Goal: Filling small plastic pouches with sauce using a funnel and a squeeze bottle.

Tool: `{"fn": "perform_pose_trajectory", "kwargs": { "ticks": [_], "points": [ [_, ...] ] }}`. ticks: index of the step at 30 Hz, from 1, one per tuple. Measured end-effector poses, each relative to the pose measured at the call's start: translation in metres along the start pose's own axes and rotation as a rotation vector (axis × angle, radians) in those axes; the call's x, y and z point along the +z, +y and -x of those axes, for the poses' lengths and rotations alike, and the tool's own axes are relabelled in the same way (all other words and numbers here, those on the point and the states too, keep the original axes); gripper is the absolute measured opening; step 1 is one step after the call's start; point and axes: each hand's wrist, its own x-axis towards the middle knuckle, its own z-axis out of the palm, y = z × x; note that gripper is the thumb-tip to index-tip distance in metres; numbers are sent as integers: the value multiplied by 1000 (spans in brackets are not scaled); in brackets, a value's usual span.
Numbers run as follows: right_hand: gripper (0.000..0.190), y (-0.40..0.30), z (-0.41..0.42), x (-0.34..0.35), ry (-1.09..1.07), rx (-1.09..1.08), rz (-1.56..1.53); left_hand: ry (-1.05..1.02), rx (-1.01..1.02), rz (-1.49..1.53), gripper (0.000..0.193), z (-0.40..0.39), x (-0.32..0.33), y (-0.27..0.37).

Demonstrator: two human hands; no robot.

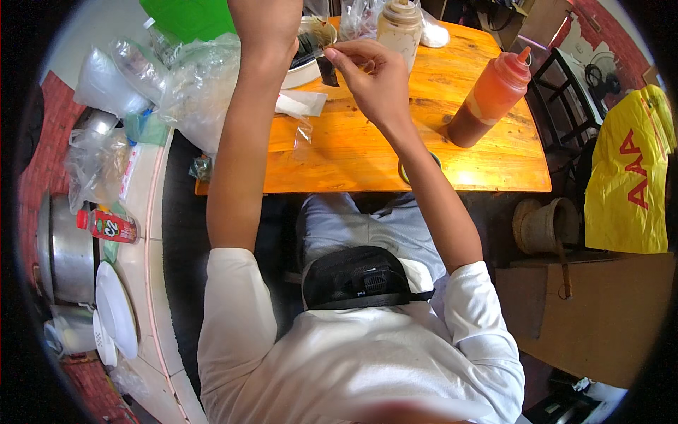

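Note:
My right hand (373, 74) pinches the top of a small dark packet (328, 71) with clear plastic at its upper edge, above the wooden table. My left hand (267, 21) is raised at the top edge of the picture; its fingers are out of view. Behind the hands stands a white round tub (304, 74) with dark things inside. A strip of white and clear wrapping (302, 102) lies on the table in front of it, with a clear plastic sleeve (303, 139) nearer me. A ring-shaped roll (403, 172) is partly hidden under my right forearm.
On the wooden table (349, 169) stand a squeeze bottle of red-brown sauce (490, 98) and a squeeze bottle with pale contents (401, 32). Bulging plastic bags (198, 90) crowd the left side. A red-capped drink bottle (108, 225) and white plates (117, 310) are on the tiled ledge.

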Motion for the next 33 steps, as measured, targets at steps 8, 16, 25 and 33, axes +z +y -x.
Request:
{"fn": "perform_pose_trajectory", "kwargs": {
  "ticks": [8, 16, 25, 33],
  "points": [
    [17, 6, 2, 2, 9, 74, -115, -13, 7, 31, 18, -1, -1, 1],
    [21, 22, 18, -16, 81, 226, -16, 2, 19, -42, 19, 2, -6, 2],
    [15, 49, 9, -54, 355, 105, -8, 25, 1, -39, 18, 6, -13, 0],
    [21, 27, 20, -34, 121, 209, -290, 32, -9, -18, 15, 7, -12, -1]
  ]
}}
